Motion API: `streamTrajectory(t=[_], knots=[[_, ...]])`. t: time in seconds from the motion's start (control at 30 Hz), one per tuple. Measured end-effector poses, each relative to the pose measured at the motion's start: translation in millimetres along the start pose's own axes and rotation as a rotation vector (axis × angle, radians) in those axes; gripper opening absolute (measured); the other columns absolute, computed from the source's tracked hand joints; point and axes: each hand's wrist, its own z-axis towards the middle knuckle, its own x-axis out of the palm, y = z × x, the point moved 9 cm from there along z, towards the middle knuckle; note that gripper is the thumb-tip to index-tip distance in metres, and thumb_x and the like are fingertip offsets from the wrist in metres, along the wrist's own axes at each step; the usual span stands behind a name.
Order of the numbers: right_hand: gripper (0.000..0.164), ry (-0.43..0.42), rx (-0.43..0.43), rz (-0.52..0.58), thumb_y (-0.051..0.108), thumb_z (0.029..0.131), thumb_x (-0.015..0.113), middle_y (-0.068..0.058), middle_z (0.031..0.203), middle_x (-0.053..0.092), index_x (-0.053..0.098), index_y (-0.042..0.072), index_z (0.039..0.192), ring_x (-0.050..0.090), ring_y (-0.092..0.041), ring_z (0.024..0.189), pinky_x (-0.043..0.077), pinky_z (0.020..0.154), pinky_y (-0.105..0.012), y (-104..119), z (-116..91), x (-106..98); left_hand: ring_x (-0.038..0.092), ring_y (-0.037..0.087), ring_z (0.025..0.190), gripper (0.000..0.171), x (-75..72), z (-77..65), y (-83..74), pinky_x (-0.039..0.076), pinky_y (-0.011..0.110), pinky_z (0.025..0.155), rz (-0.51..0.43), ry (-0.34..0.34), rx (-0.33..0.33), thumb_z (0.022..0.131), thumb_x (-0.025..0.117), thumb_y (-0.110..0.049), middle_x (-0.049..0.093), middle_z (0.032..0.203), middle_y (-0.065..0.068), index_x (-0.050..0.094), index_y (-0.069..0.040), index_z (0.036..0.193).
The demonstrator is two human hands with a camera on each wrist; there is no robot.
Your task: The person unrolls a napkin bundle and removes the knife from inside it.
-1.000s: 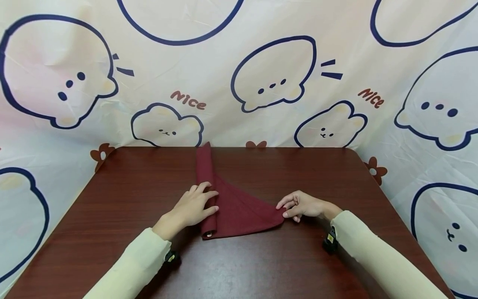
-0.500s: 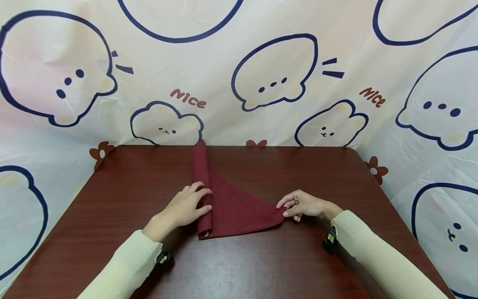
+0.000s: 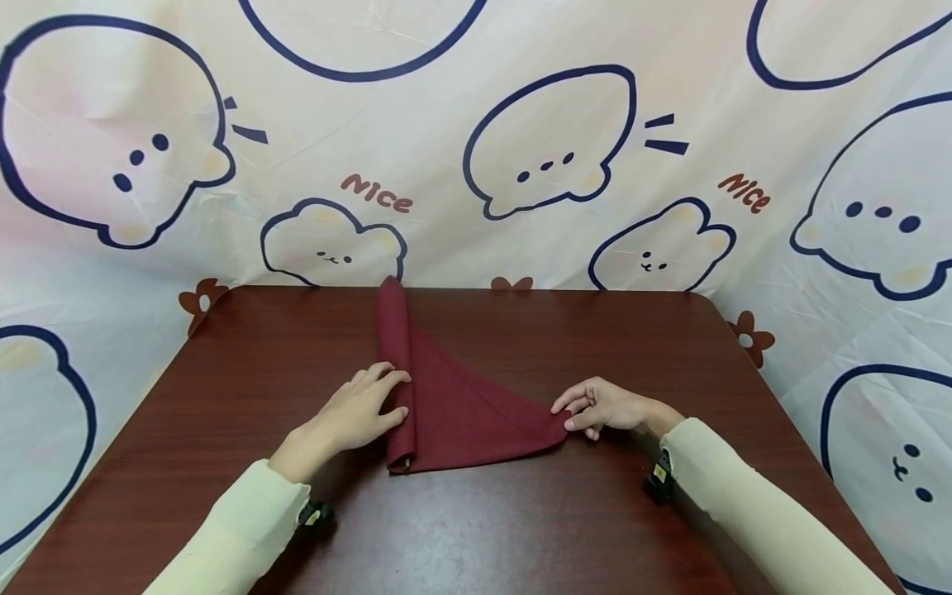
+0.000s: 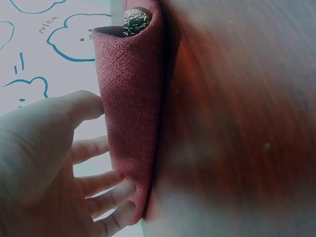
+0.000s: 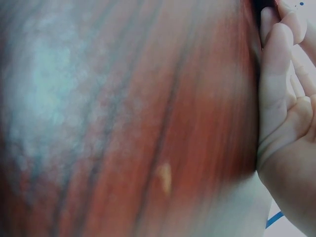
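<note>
A dark red cloth [image 3: 468, 413] lies on the table, its left part wound into a long roll [image 3: 397, 364] and the rest flat, tapering to a corner at the right. Spread fingers of my left hand [image 3: 357, 411] rest on the roll from its left side, thumb nearest me. The left wrist view shows the near end of the roll [image 4: 131, 94], where the rounded, pale-and-dark patterned tip of an object [image 4: 136, 20] sits inside; the cloth hides the remainder. Between thumb and fingers, my right hand [image 3: 606, 408] pinches the cloth's right corner.
The brown wood-grain table [image 3: 521, 529] is under both hands. A pale printed curtain [image 3: 431, 149] hangs along its back and sides, and the roll's far end reaches the table's back edge. A small light mark [image 5: 164, 178] shows on the tabletop.
My left hand and the roll have shifted left, and a wider stretch of flat cloth shows. The right hand has stayed in place at the corner.
</note>
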Motion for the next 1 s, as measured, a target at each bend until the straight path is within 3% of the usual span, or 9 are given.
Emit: streamTrajectory(t=[0.37, 0.73, 1.0], knots=[[0.038, -0.002, -0.002, -0.018, 0.006, 0.093, 0.07, 0.004, 0.082, 0.07, 0.061, -0.007, 0.127, 0.056, -0.004, 0.053, 0.051, 0.054, -0.021, 0.7, -0.3, -1.0, 0.056, 0.041, 0.119, 0.046, -6.6, -11.6, 10.5, 0.048, 0.061, 0.095, -0.019, -0.046, -0.012, 0.093, 0.067, -0.025, 0.054, 0.138, 0.021, 0.057, -0.012, 0.135], [0.039, 0.005, -0.015, -0.017, 0.004, 0.093, 0.069, 0.004, 0.083, 0.07, 0.059, -0.011, 0.127, 0.055, -0.004, 0.052, 0.051, 0.054, -0.02, 1.3, -0.4, 0.1, 0.056, 0.04, 0.12, 0.046, -9.3, -18.6, 21.9, 0.048, 0.06, 0.095, -0.026, -0.034, -0.04, 0.093, 0.068, -0.024, 0.055, 0.139, 0.02, 0.056, -0.013, 0.136], [0.038, 0.012, -0.012, 0.001, 0.002, 0.093, 0.068, 0.005, 0.077, 0.068, 0.058, -0.012, 0.127, 0.055, -0.003, 0.052, 0.05, 0.053, -0.02, 1.2, 0.1, 2.2, 0.055, 0.04, 0.119, 0.046, -16.9, -15.3, 11.6, 0.048, 0.06, 0.095, 0.004, -0.059, -0.015, 0.093, 0.069, -0.026, 0.054, 0.139, 0.02, 0.06, -0.008, 0.134]])
